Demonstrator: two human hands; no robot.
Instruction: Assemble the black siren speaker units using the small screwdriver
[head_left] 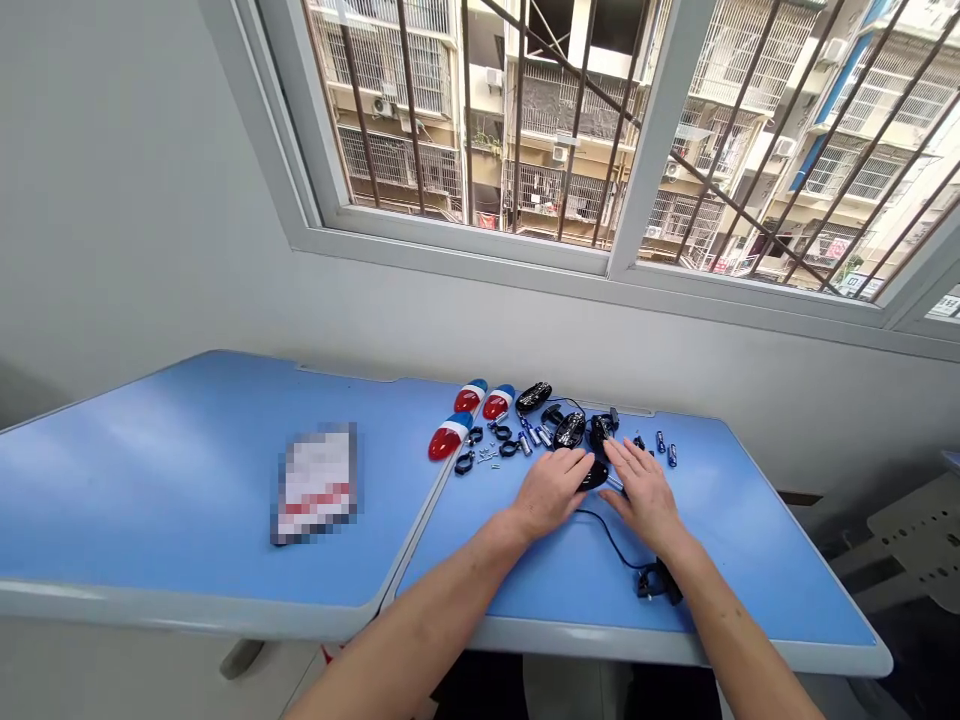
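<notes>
1. Your left hand [551,490], half-curled, grips a black oval casing [595,475] on the blue table [487,570], apparently steadying it.
2. Your right hand [646,497] is loosely open around a silver shaft [615,483]; contact is unclear.

Daylight from the far windows [480,120] brightens my view, leaving pale glare on the left of my worktop [187,470].

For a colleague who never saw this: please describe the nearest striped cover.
Two blue tables meet below the window. At their seam, this striped cover, red, white and blue, lies nearer the front edge than its two neighbours.
</notes>
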